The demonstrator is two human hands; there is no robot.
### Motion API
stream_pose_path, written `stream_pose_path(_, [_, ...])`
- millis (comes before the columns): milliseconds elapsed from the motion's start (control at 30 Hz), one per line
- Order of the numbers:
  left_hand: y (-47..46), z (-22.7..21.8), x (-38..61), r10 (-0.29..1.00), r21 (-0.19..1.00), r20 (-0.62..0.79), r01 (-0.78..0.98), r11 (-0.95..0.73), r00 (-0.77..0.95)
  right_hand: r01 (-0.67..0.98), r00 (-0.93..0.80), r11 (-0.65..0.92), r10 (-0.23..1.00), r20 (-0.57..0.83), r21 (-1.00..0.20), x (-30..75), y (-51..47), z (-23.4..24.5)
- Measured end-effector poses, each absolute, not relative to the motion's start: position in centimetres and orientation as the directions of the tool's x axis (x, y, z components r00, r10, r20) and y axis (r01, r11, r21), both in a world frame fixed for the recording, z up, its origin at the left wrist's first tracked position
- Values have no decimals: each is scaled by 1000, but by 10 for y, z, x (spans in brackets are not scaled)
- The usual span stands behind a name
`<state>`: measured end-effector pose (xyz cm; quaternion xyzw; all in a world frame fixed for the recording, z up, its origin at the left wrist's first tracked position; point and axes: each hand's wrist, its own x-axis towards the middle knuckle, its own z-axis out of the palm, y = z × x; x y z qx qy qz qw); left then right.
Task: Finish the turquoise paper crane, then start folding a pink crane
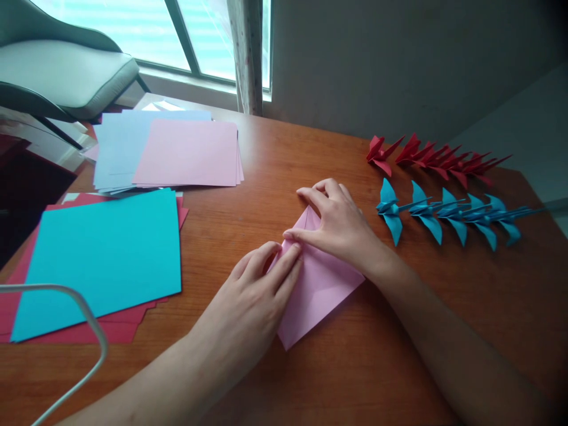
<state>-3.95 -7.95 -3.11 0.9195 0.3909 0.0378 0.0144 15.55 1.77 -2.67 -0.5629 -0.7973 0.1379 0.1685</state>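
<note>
A folded piece of pink origami paper (322, 281) lies flat on the table in front of me, one corner pointing away and one toward me. My left hand (261, 290) grips its left edge, with the fingertips pressed on the fold. Reaching over the far part of the sheet, my right hand (339, 222) has its thumb against the same left edge, close to my left fingertips. The other fingers of that hand curl round beyond the far corner. Part of the left edge is hidden under the fingers.
Blue paper cranes (390, 210) and red paper cranes (381, 155) stand in two rows at the right. Pink sheets (190, 154) top a pale stack at the back left. Blue card (106, 254) covers red sheets (119, 331) nearer me. A white cable (95, 331) curves across the lower left.
</note>
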Motion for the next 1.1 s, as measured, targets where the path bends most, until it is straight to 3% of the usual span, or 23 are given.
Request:
stream_pose_path(333, [-79, -28, -39, 716, 47, 51, 714, -699, 697, 864, -313, 331, 943, 111, -378, 151, 16, -27])
stream_pose_path(767, [-76, -25, -39, 716, 84, 64, 711, -698, 695, 830, -139, 214, 974, 180, -516, 184, 47, -44])
stream_pose_path(900, [-69, -25, -43, 707, 162, 138, 688, -707, 693, 762, -175, 284, 955, 238, -581, 185, 42, -43])
stream_pose_path(1100, [-57, -24, -52, 812, 400, 251, 708, -582, 526, 575, -481, 499, 847, 225, -649, 193, 16, -27])
